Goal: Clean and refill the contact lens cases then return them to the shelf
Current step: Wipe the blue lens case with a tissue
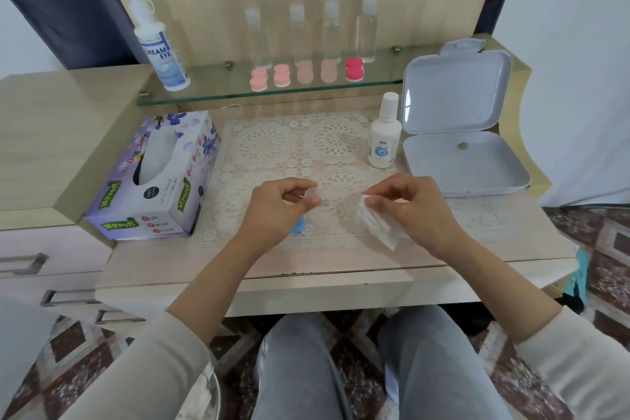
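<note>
My left hand [278,206] pinches a small clear lens case [315,194] above the lace mat [296,153]. A blue cap [299,225] lies on the mat just under that hand, partly hidden by it. My right hand [409,204] holds a folded white tissue [376,223], a short gap to the right of the case. Several pink lens cases [281,75] and one bright red-pink case [354,69] stand in a row on the glass shelf [211,92]. A small white solution bottle [384,133] stands at the mat's right edge.
A large solution bottle [160,44] stands at the shelf's left end, with several clear bottles [332,31] behind the cases. A tissue box [156,177] sits left of the mat. An open grey plastic box [460,133] lies at the right.
</note>
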The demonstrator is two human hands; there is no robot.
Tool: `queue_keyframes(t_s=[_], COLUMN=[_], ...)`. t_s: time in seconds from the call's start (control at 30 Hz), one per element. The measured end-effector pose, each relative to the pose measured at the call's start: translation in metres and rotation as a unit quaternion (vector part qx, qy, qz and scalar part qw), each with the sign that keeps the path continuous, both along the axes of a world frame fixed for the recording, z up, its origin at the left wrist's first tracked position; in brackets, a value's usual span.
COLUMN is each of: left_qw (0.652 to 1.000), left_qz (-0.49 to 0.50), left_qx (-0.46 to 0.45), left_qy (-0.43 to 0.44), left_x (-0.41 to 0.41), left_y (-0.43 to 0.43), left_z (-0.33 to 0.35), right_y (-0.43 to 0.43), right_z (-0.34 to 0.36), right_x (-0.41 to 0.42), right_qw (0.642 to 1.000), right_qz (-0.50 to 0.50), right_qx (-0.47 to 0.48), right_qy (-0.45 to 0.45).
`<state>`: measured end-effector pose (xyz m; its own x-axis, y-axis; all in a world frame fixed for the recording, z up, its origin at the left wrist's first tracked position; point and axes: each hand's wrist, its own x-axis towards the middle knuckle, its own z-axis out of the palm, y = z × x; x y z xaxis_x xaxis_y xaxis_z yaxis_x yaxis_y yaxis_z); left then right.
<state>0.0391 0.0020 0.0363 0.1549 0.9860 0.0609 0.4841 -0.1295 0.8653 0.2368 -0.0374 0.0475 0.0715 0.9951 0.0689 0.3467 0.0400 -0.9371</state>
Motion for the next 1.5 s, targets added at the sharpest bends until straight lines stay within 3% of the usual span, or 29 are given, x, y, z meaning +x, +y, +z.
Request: queue_keyframes(t_s=[0.3,0.63,1.0,1.3,1.5], left_qw=[0.969,0.979,0.967,0.952,0.931], left_qz=[-0.051,-0.015,0.099,0.274,0.344], left_qx=[0.089,0.094,0.188,0.068,-0.034], left_qy=[0.224,0.178,0.141,0.121,0.116], left_x=[0.006,-0.017,-0.124,-0.240,-0.293], left_y=[0.009,-0.011,-0.101,-0.207,-0.262], left_z=[-0.022,-0.012,-0.004,-0.051,-0.096], right_y=[-0.001,-0.009,-0.033,-0.062,-0.083], right_z=[0.003,0.008,0.019,-0.023,-0.093], right_x=[0.010,-0.009,-0.108,-0.244,-0.326], right_qw=[1.000,1.000,0.987,0.950,0.919], right_qz=[-0.004,0.026,0.156,0.302,0.378], right_qx=[0.002,0.004,0.046,0.049,-0.048], right_qy=[0.002,0.003,-0.013,-0.056,-0.096])
